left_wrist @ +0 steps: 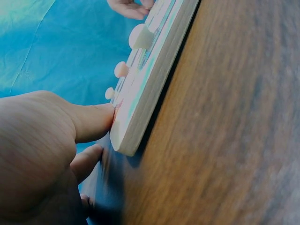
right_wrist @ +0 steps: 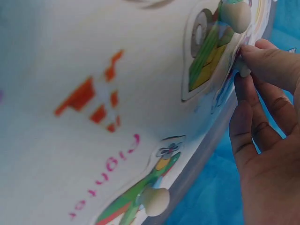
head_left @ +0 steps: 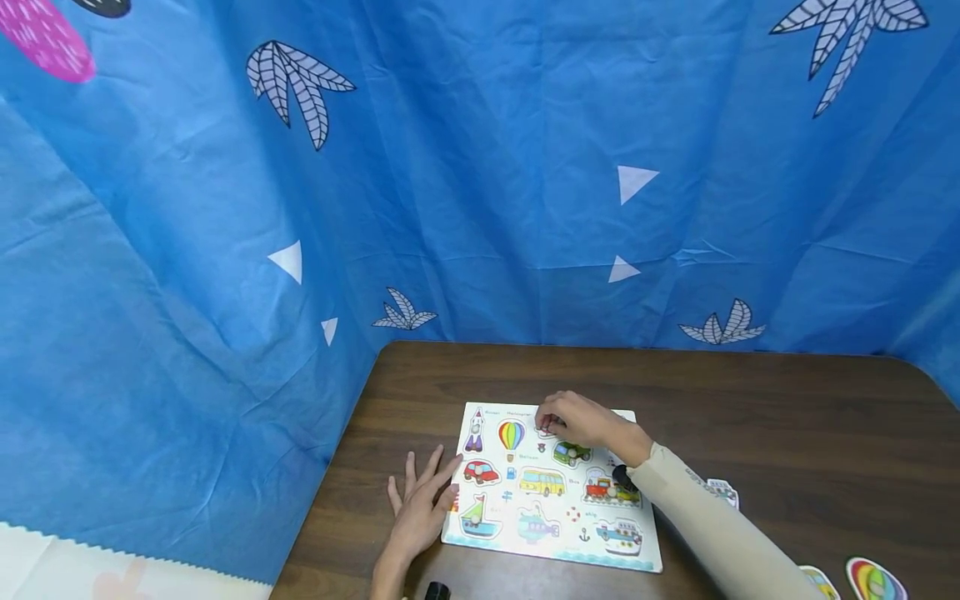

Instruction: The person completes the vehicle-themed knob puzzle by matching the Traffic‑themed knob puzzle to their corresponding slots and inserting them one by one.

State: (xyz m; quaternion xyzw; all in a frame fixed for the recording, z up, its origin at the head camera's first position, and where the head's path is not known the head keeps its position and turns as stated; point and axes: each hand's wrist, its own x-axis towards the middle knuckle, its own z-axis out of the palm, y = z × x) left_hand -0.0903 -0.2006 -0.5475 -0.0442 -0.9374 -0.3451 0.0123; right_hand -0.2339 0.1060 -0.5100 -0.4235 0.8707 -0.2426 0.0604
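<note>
A white wooden puzzle board (head_left: pixel 566 537) with vehicle pictures lies on the table. At its top edge, my right hand (head_left: pixel 581 417) pinches the pale knob (right_wrist: pixel 243 68) of a puzzle piece between thumb and fingers; the hand covers most of that piece. Just below it is a green truck piece (head_left: pixel 572 453). My left hand (head_left: pixel 420 517) is spread at the board's left edge, beside the red car piece (head_left: pixel 481 472) and the sailboat piece (head_left: pixel 477 518). In the left wrist view its thumb (left_wrist: pixel 93 122) touches the board near a corner, with the other fingers lower beside it.
Right of the board, partly behind the right sleeve (head_left: pixel 720 517), lies a loose ship piece (head_left: pixel 724 492). A rainbow-coloured piece (head_left: pixel 876 581) and a yellow one (head_left: pixel 819 581) lie at the near right. Blue printed cloth (head_left: pixel 487 208) hangs behind the brown table (head_left: pixel 787 425).
</note>
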